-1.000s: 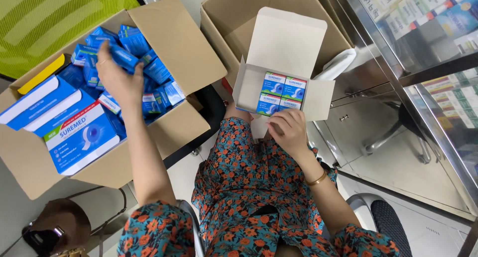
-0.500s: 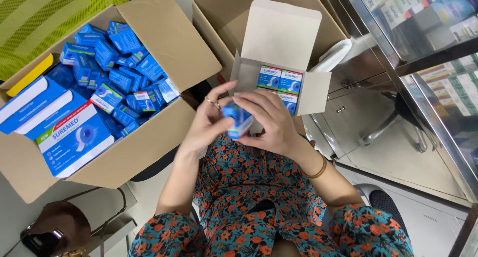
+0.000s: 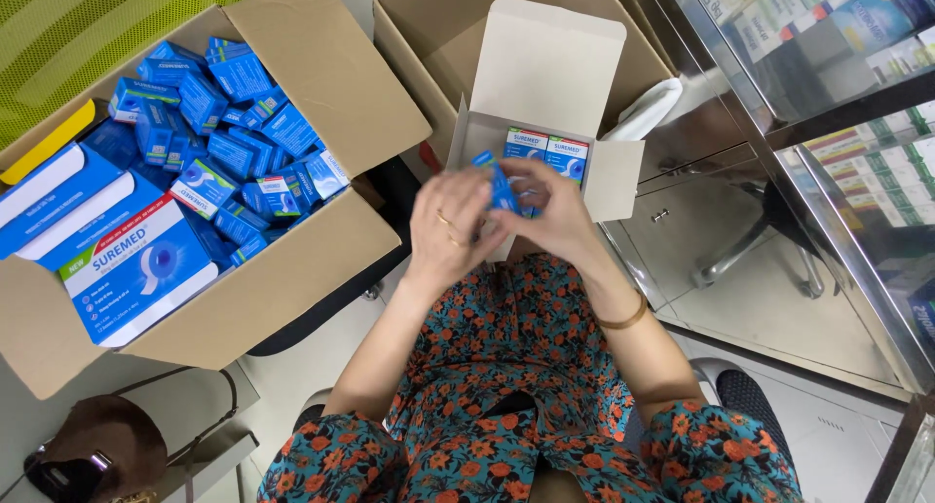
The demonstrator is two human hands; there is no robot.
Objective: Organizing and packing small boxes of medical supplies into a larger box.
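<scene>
Small blue packet [image 3: 500, 185] sits pinched between both hands, held just in front of the white carton [image 3: 545, 94] on the person's lap.

Far left, a large cardboard box [image 3: 321, 84] stands open, heaped with many loose blue packets [image 3: 229, 143] and, at its near end, bigger blue-and-white boxes [image 3: 127, 260]. Below it a brown bag [image 3: 107, 445] lies on the floor.

The left hand [image 3: 448, 225], rings on two fingers, is curled with its fingertips on the packet's left side. The right hand [image 3: 555, 211], a bangle on its wrist, grips the packet from the right and top.

Behind the hands the white carton has its lid raised, with two upright packets [image 3: 545, 152] showing inside. A second cardboard box [image 3: 429, 36] stands behind it. At right is a glass cabinet [image 3: 828, 94] with stocked shelves.
</scene>
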